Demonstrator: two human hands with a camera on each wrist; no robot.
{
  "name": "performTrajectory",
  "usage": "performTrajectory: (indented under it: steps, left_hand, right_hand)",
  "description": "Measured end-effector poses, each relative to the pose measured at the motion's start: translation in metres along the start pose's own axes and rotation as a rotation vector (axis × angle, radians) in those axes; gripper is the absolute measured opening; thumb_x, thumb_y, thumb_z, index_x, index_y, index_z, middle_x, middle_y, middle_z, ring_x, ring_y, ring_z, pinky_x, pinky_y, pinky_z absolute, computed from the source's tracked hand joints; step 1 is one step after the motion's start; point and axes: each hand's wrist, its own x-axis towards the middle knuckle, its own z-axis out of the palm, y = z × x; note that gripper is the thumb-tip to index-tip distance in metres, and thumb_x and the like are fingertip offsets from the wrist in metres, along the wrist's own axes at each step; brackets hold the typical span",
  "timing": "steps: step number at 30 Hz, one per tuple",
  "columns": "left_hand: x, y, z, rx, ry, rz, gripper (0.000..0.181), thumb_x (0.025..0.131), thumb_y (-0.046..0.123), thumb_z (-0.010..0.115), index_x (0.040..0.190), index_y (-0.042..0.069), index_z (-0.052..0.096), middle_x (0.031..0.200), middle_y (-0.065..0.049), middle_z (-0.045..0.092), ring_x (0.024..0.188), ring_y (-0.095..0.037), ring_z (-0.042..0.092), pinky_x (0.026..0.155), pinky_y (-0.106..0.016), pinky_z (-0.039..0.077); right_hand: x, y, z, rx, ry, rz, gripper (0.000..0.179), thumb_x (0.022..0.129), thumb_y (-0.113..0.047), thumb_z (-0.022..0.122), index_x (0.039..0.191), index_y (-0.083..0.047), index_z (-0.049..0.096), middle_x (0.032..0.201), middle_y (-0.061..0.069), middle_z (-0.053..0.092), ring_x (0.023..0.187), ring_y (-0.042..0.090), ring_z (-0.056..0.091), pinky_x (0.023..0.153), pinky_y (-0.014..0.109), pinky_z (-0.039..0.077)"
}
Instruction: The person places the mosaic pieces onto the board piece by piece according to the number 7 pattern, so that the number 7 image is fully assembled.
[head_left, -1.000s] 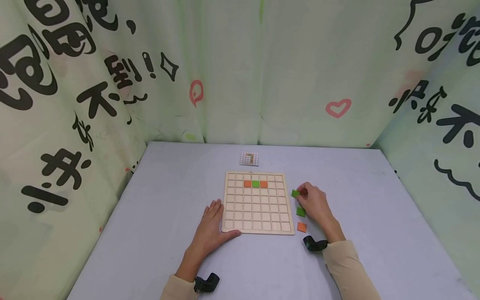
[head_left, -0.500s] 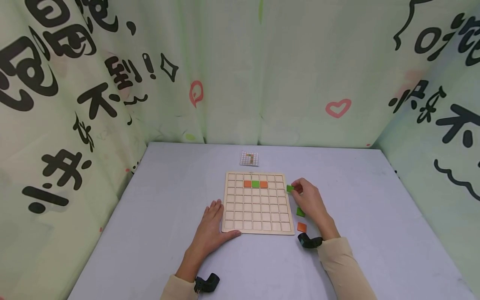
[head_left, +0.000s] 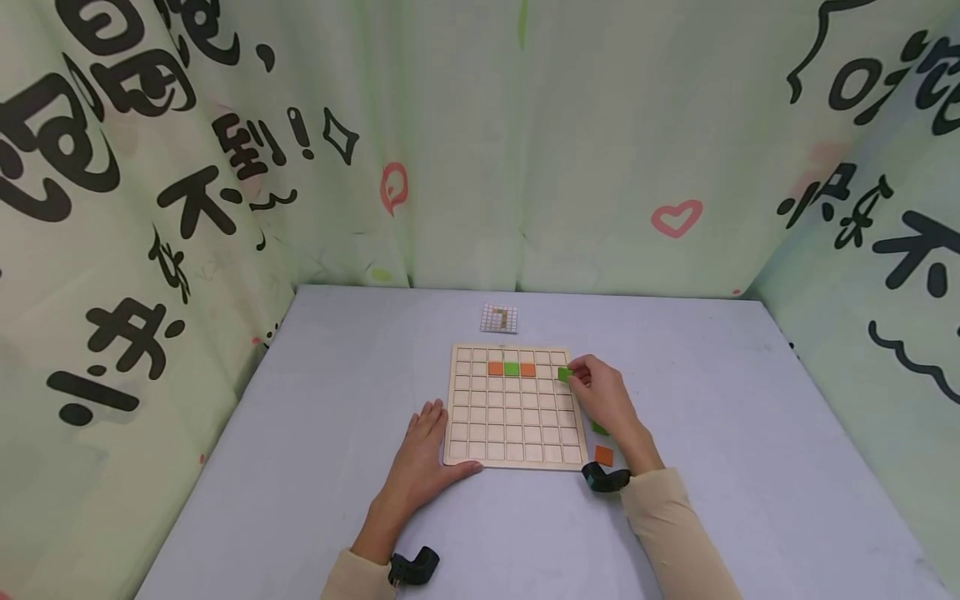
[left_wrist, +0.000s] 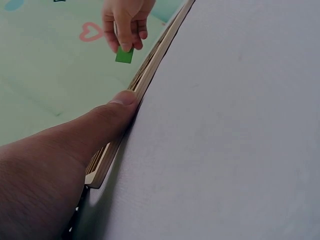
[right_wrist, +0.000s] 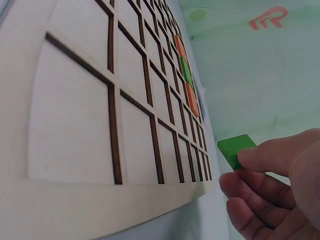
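A square wooden grid board (head_left: 517,408) lies on the table, with an orange tile (head_left: 496,368), a green tile (head_left: 512,369) and another orange tile (head_left: 528,369) side by side in its second row from the far edge. Over the board's right edge, my right hand (head_left: 603,396) pinches a loose green tile (right_wrist: 235,149) between thumb and fingers; the left wrist view shows it raised above the board. My left hand (head_left: 420,458) rests against the board's near left corner with straight fingers, the thumb (left_wrist: 117,107) lying along the near edge.
Right of the board lie a green tile (head_left: 599,427), partly hidden by the right hand, and an orange tile (head_left: 603,456). A small card (head_left: 498,317) with a printed coloured grid sits beyond the board. Curtains (head_left: 585,167) stand behind the white table (head_left: 337,375).
My right hand has carried the pinched green tile leftward and slightly away from me, from beside the board to over its right edge. The left hand stays in place.
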Motion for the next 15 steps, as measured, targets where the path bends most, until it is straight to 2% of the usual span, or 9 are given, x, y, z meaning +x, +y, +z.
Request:
performTrajectory:
  steps: [15]
  left_hand:
    - [-0.001, -0.001, 0.001, 0.007, 0.003, 0.000, 0.106, 0.076, 0.063, 0.077, 0.152, -0.002, 0.039, 0.162, -0.018, 0.033, 0.154, -0.033, 0.025, 0.128, -0.047, 0.022]
  right_hand:
    - [0.004, -0.009, 0.012, 0.003, -0.051, 0.007, 0.023, 0.099, -0.011, 0.058, 0.118, -0.001, 0.064, 0.105, 0.015, 0.068, 0.094, 0.025, 0.064, 0.084, 0.039, 0.057]
